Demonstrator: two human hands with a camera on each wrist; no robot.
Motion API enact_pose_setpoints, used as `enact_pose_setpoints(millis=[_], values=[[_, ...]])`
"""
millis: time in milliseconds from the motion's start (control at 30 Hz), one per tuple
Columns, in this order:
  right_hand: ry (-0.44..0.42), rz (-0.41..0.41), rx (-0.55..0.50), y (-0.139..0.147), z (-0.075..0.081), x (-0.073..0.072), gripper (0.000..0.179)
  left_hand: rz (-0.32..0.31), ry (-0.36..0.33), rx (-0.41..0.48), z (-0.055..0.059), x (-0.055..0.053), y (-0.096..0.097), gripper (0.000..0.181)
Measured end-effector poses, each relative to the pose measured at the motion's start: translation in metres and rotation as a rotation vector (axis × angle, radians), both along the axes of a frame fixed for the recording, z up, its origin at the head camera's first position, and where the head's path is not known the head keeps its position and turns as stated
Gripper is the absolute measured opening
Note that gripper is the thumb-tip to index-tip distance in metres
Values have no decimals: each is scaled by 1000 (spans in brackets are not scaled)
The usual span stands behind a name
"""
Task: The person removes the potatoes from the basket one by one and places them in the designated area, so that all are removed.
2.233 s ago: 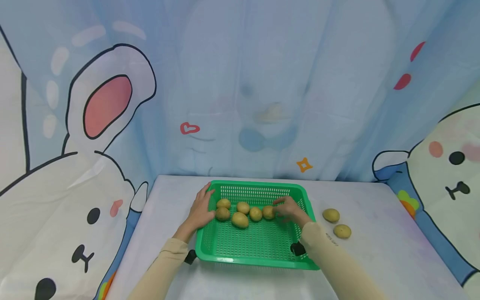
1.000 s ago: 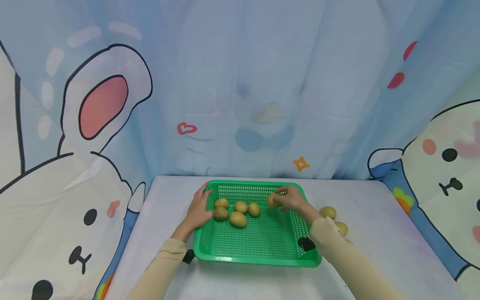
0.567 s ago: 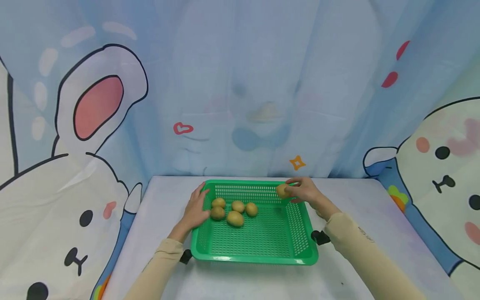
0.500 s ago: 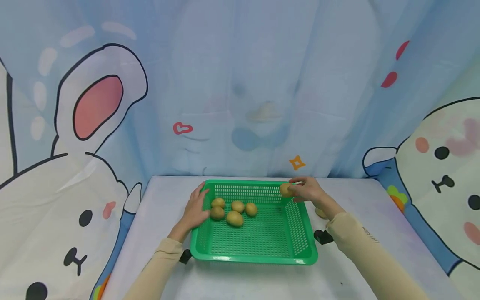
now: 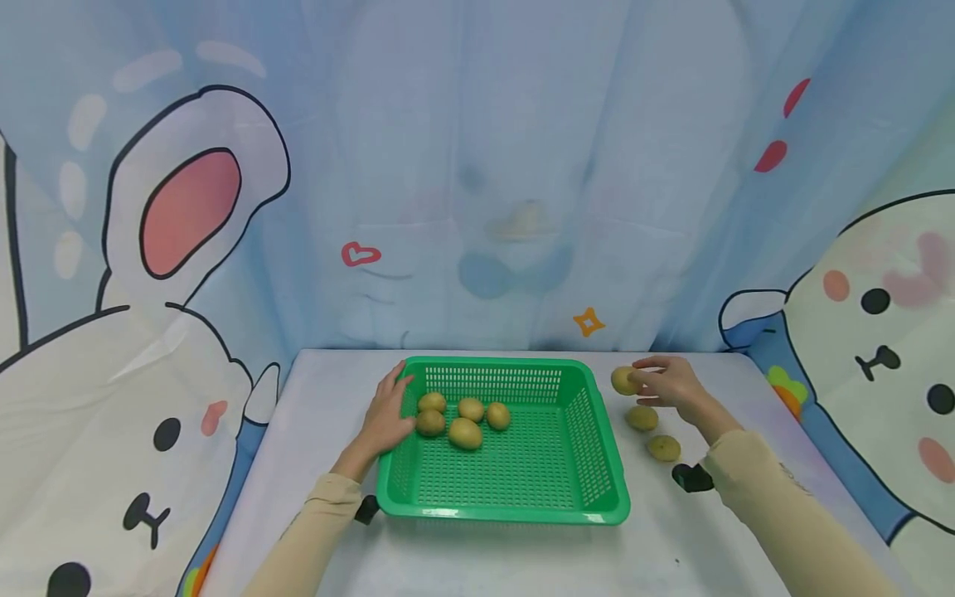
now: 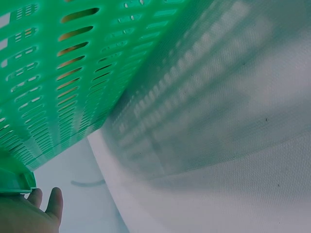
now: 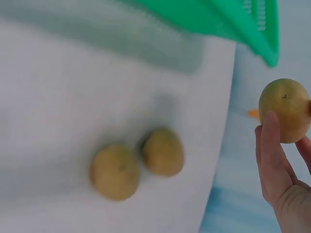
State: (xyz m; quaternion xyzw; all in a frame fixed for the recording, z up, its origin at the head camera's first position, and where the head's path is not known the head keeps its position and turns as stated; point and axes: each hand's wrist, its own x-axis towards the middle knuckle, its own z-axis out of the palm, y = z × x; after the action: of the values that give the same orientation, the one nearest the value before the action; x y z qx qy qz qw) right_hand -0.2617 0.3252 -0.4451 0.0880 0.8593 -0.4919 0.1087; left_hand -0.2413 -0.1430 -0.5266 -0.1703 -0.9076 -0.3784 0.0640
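**Pinching a potato [image 5: 622, 381] just right of the green basket [image 5: 503, 515]**

In the head view, holding that potato by the fingertips of the right hand [image 5: 669, 386], past the basket's right wall and farther back than a second potato [image 5: 642, 418] and a third potato [image 5: 663, 448] on the white table [image 5: 552, 560]. Resting the left hand [image 5: 383, 421] on the basket's left rim, spreading the fingers. Seeing five potatoes [image 5: 465, 434] grouped in the basket's left half. Wearing beige sleeves [image 5: 791, 514]. Facing a blue curtain [image 5: 448, 124] printed with cartoon animals.

In the left wrist view, looking along the basket's slotted outer wall, touching its rim with the hand and extending two fingers beyond it.

In the right wrist view, gripping the potato from opposite sides, before the curtain. Seeing the two table potatoes, blurred, lying just beside each other, and the basket's corner overhead.
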Motion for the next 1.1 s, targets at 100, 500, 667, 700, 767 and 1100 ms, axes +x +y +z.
enact_pose_setpoints(millis=[100, 500, 667, 700, 767, 1100], values=[[-20, -19, 32, 14, -7, 6, 52, -1, -3, 2, 0, 0, 0, 73], [-119, -201, 16, 70, -41, 23, 61, -3, 5, -14, 0, -1, 0, 74], [-143, -234, 22, 79, -52, 26, 63, 0, 0, -21, 0, 0, 0, 74], [-144, -230, 23, 80, -53, 27, 63, 0, 0, -21, 0, 0, 0, 74], [-143, -218, 25, 83, -56, 29, 63, -1, 1, -21, 1, 0, 0, 74], [-131, -189, 22, 95, -75, 37, 62, -4, 9, -13, 0, -1, 0, 73]])
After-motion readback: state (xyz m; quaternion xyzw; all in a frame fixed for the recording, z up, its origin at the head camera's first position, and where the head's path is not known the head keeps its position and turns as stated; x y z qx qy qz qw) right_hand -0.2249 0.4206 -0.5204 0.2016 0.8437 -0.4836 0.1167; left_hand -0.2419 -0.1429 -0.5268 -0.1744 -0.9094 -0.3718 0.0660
